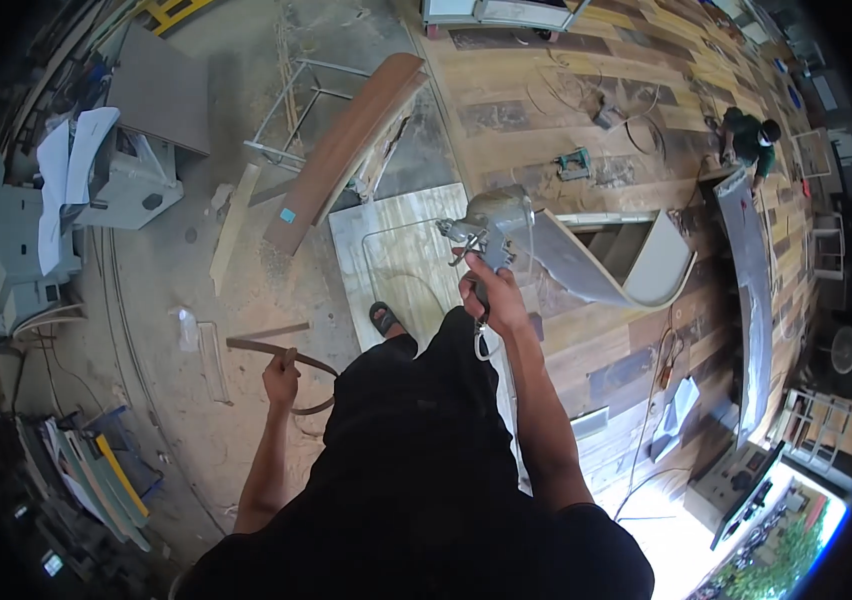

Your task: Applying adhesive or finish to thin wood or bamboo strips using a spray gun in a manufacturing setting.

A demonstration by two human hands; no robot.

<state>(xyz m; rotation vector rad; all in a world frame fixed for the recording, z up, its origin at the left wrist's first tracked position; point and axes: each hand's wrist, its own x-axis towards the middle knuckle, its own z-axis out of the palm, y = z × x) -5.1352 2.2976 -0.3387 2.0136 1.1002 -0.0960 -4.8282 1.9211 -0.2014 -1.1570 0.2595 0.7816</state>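
Two hands: right hand (494, 292) gripping spray gun (486, 228), left hand (281, 378) gripping curved strip (286, 352).

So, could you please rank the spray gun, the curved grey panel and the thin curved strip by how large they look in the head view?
1. Curved grey panel, clearly the largest.
2 and 3. Spray gun in the right hand and thin curved strip in the left hand look alike; the gun sits nearer the camera, so I won't rank them.

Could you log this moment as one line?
left hand: holds curved strip | right hand: holds spray gun | ahead: curved panel
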